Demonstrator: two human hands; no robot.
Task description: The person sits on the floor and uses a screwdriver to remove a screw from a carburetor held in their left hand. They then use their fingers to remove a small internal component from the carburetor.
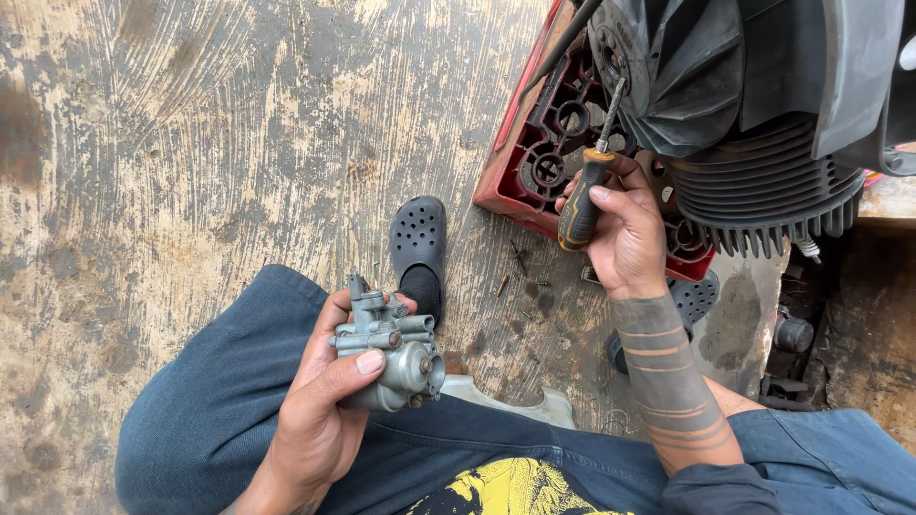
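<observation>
left hand [320,401] grips one grey carburetor [391,348]; right hand [625,234] clasps one screwdriver [584,202] near one engine [754,105].

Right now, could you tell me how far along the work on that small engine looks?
Done: the grey carburetor is off the engine, gripped in the left hand. In hand: the right hand holds a screwdriver with its tip at the black fan housing. Left: loose screws lie on the floor by the red crate, so nothing looks reassembled.

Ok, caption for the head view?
Left hand holds a grey carburetor; right hand points a screwdriver at an engine.
</observation>
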